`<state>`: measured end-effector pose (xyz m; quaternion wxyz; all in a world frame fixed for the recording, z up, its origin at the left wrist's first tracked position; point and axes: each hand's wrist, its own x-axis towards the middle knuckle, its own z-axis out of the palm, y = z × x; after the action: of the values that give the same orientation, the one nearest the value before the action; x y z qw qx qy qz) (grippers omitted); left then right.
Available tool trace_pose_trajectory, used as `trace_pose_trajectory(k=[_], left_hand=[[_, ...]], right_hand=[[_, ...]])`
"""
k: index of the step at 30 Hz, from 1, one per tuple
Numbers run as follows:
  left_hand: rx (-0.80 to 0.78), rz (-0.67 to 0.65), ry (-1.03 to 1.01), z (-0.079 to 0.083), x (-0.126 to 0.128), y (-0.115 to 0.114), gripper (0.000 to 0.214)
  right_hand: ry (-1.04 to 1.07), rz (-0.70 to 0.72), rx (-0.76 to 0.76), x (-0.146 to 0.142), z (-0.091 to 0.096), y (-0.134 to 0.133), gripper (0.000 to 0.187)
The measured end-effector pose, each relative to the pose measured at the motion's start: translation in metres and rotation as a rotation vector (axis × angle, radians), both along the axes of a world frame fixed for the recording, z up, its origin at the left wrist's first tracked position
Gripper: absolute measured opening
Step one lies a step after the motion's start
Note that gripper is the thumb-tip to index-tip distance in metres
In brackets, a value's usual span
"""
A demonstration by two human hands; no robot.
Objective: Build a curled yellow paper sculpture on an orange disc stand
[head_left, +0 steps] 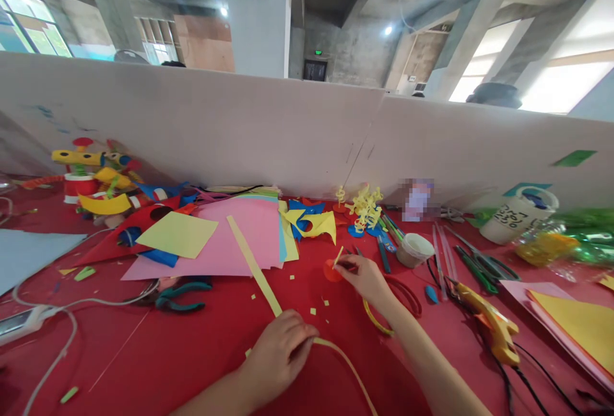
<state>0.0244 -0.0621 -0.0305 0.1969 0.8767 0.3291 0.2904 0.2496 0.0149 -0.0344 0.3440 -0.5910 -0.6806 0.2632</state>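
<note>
My left hand [281,355] rests on the red table cover [201,345] with its fingers closed on a long yellow paper strip [254,265] that runs from the pink paper toward me. My right hand [367,278] reaches farther out and pinches a small yellow sliver [338,256] against a red paper disc [330,271]. Just behind the disc stand small yellow curled paper figures [367,208] on blue and red bases.
Pink sheets [240,240] and a yellow sheet [177,233] lie at centre left with green-handled pliers [182,294] in front. A yellow glue gun [494,323], scissors [480,265], a small cup [415,249] and a tub [515,214] sit on the right. A white partition [288,134] closes the back.
</note>
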Motion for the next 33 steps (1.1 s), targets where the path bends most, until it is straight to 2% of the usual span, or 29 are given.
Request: trace_pose_trajectory(k=[4, 8, 15, 18, 20, 21, 23, 25, 26, 29, 33], left_hand=[[-0.064, 0.054, -0.062, 0.004, -0.001, 0.003, 0.018], [-0.132, 0.137, -0.127, 0.004, -0.001, 0.007, 0.016], [-0.225, 0.236, -0.175, 0.004, -0.002, 0.009, 0.021], [-0.255, 0.248, -0.174, 0.003, -0.003, 0.01, 0.023], [-0.271, 0.244, -0.168, 0.003, -0.004, 0.011, 0.022], [-0.276, 0.24, -0.167, 0.003, -0.004, 0.011, 0.021], [-0.279, 0.236, -0.172, 0.003, -0.003, 0.012, 0.019], [-0.276, 0.231, -0.182, 0.003, -0.003, 0.013, 0.016], [-0.272, 0.227, -0.184, 0.003, -0.003, 0.014, 0.015], [-0.238, 0.238, -0.183, 0.001, -0.003, 0.015, 0.012], [-0.189, 0.3, -0.14, -0.001, -0.002, 0.015, 0.009]], right_hand=[[0.022, -0.044, 0.087, -0.015, -0.009, -0.002, 0.024], [-0.007, -0.016, 0.134, -0.019, -0.015, -0.004, 0.019], [-0.065, 0.016, 0.085, -0.016, -0.016, -0.002, 0.015], [-0.108, -0.012, 0.018, -0.008, -0.007, -0.002, 0.011], [-0.145, -0.016, -0.028, -0.003, 0.006, -0.007, 0.006], [-0.156, 0.013, -0.057, -0.003, 0.014, -0.012, 0.01], [-0.141, 0.148, -0.137, -0.009, 0.029, -0.024, 0.018], [-0.078, 0.367, -0.271, -0.021, 0.039, -0.036, 0.017], [-0.058, 0.419, -0.301, -0.029, 0.042, -0.041, 0.015], [-0.073, 0.393, -0.282, -0.047, 0.043, -0.049, 0.009], [-0.137, 0.32, -0.207, -0.058, 0.037, -0.049, 0.009]])
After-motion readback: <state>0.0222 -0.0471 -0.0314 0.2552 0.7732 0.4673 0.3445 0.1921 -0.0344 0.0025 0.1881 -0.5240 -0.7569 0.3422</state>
